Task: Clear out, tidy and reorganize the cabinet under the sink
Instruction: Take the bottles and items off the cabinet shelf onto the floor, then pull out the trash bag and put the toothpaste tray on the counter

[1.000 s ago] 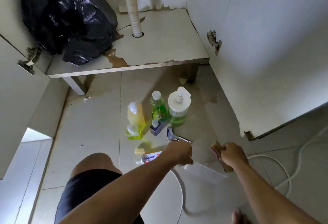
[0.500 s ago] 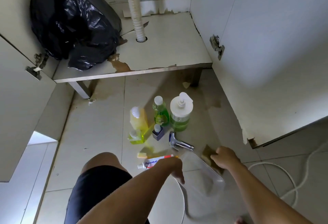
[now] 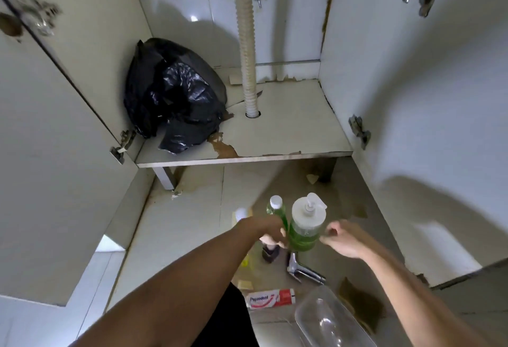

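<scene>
Head view, left arm: reaches forward from the lower left, forearm straight, wrist bent down toward the bottles on the floor
Left hand (image 3: pixel 270 232): fingers curled down at the left side of the pump bottle (image 3: pixel 307 225), beside the slim green bottle (image 3: pixel 276 209); whether they actually grasp either one I cannot tell, the fingertips are blurred
Right arm: comes in from the lower right, forearm angled up and left
Right hand (image 3: pixel 343 239): loose, fingers relaxed and holding nothing, fingertips just beside the right wall of the pump bottle
Pump bottle: upright on the tiled floor in front of the cabinet, green liquid in its lower part, white pump head on top
Other floor items: a yellow bottle (image 3: pixel 242 213) mostly hidden behind the left wrist, a small dark bottle (image 3: pixel 270 253) under the left hand, a chrome tap piece (image 3: pixel 302 269), a toothpaste box (image 3: pixel 270 298) lying flat, a clear plastic container (image 3: pixel 330 319) near the bottom edge
Cabinet: both doors swung open, peeling shelf (image 3: pixel 288 132) with a black rubbish bag (image 3: pixel 173 99) in its left back corner and a ribbed drain hose (image 3: pixel 247 44) passing down through a hole
</scene>
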A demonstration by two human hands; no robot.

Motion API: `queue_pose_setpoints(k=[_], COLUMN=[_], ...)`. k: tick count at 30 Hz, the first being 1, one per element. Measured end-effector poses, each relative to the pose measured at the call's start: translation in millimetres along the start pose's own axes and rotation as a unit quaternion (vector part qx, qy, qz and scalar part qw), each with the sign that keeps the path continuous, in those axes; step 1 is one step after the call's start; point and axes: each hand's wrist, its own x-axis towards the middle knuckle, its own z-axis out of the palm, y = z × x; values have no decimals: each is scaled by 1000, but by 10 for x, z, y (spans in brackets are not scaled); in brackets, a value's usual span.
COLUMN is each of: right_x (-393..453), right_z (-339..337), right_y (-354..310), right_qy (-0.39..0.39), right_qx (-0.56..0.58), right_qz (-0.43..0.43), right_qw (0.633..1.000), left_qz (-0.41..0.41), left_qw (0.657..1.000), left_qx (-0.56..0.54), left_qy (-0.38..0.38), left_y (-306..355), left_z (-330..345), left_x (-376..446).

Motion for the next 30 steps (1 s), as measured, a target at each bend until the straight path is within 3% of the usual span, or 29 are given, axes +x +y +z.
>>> queue_pose_setpoints(k=[7,11,14,20,25,30], right_x=[164,485,768,1375,1937,2408], right_z=[-707,-797,-820,-858,-1008,-1128], right_y=[-1103,-1629,-2032,-2722,-3264,-3734], right_qy=[54,67,79,100,77,115], right_qx=[58,41,20,-9,-69,-31], right_qz=[-109,-129,-134,-149,-168,-161], right_qw=[991,989,988,984,980,980], left_qz=[-33,-58,-102,-205,-216,-225], left_qw=[987,961,943,870,813,782], left_qx=[-55,-88,-124,-170,-60,-121], left_qy=[146,255,291,416,537,568], left_y=[-787,-1265,-1720,-2665,-3150,-3494], left_z=[-1080,-1472,-1653,-2042,-2533,-3059], left_x=[-455,-535,-555,-516,-431,-276])
